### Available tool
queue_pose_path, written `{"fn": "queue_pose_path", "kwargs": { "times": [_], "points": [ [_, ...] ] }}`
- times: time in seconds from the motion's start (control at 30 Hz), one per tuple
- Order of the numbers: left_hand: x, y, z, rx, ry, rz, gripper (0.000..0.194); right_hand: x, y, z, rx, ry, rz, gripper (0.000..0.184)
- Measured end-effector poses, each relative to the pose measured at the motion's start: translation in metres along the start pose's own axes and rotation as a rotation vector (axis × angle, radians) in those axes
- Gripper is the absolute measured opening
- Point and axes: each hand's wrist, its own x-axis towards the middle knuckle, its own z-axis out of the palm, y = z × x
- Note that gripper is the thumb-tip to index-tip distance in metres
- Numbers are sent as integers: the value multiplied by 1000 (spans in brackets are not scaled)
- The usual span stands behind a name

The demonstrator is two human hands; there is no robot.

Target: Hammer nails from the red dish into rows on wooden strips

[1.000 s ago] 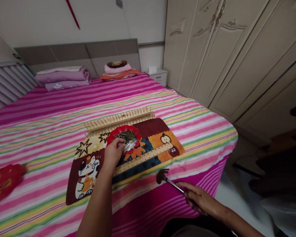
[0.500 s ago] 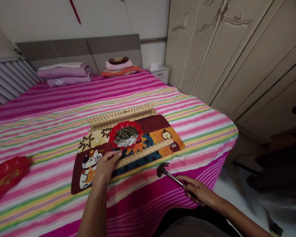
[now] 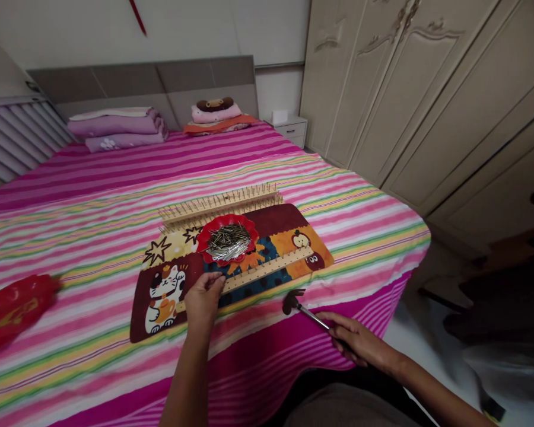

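Note:
My left hand (image 3: 202, 299) is closed in a pinch at the near wooden strip (image 3: 269, 268), toward its left part. A nail between the fingertips is mostly hidden. That strip has rows of small holes, and a few nails stand along its far edge. Just beyond lies a red scalloped bowl (image 3: 250, 224) full of loose nails (image 3: 229, 242). My right hand (image 3: 356, 339) grips a claw hammer (image 3: 310, 315) by its handle, head pointing left, low over the bed's near edge. Behind the bowl, another wooden strip (image 3: 222, 203) bristles with nails.
A patterned mat (image 3: 271, 220) lies under the near strip and bowl on a striped bedsheet (image 3: 338, 204). At the left sits a red plastic item (image 3: 20, 308). Folded bedding (image 3: 120, 127) rests by the headboard (image 3: 204, 83). A wardrobe (image 3: 374, 89) stands at the right.
My left hand has left the bowl of nails, come nearer, and moved onto the near strip, fingers pinched. My right hand keeps the hammer in nearly the same place. The view has shifted slightly.

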Motion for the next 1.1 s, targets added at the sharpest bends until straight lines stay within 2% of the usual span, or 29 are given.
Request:
{"fn": "queue_pose_path", "kwargs": {
  "times": [0.23, 0.33, 0.43, 0.57, 0.67, 0.77, 0.93, 1.1],
  "points": [
    [-5, 4, 1, 201, 15, 102, 23, -2, -3, 2, -4, 12, -12, 62],
    [-7, 1, 1, 279, 27, 213, 22, -10, -9, 11, 1, -11, -28, 64],
    [-7, -4, 2, 323, 30, 287, 21, -19, -26, 26, -5, -54, -70, 60],
    [-9, -6, 3, 344, 45, 305, 20, -21, -66, 48, -113, -78, -267, 49],
    [-10, -5, 5, 352, 59, 331, 18, -13, -97, 61, -279, -58, -493, 45],
    [-10, -5, 6, 358, 76, 354, 16, -2, -121, 74, -399, -48, -642, 43],
    [-10, -7, 7, 363, 88, 379, 15, 11, -139, 90, -477, -54, -712, 48],
    [-10, -9, 7, 334, 74, 373, 16, 1, -142, 83, -562, -19, -742, 47]
  ]
}}
